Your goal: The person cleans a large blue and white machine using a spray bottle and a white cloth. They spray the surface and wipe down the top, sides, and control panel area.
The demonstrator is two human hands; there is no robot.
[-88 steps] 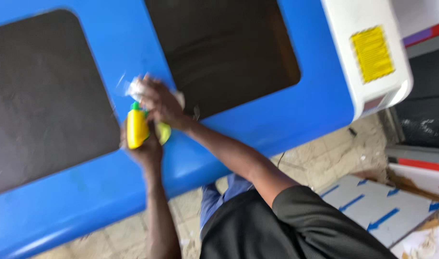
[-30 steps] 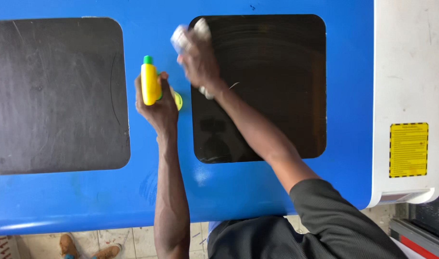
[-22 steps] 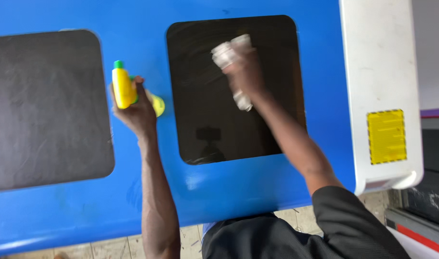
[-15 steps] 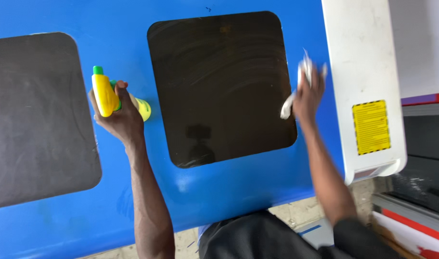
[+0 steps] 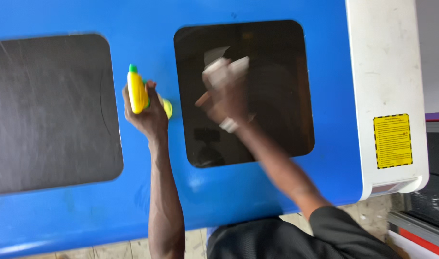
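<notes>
Head view, looking down on a blue machine lid (image 5: 258, 192) with two dark window panels set side by side. Left hand (image 5: 147, 112) closed around a yellow spray bottle (image 5: 137, 93) with a green cap, held over the blue strip between the two panels; long axis of the bottle running near to far, cap at the far end, a second yellow-green part showing just right of the knuckles. Right hand (image 5: 224, 98) blurred, fingers curled about a crumpled white cloth (image 5: 225, 67), pressed against the right dark panel (image 5: 277, 110) in its far left part. Cloth at the far end of the hand, beyond the fingers, touching or nearly touching the glass; exact contact not readable through the blur. Bare glass of this panel spreading to the right and toward the near edge from the cloth, so the right hand lies nearer to it than the left. Left dark panel (image 5: 51, 110) well apart from both hands, to the left of the bottle. White end housing (image 5: 382, 62) at the right, bearing a yellow label (image 5: 393, 140) with a black striped border. Dark sleeve (image 5: 344, 230) of the right arm at the near edge, pale floor below it.
</notes>
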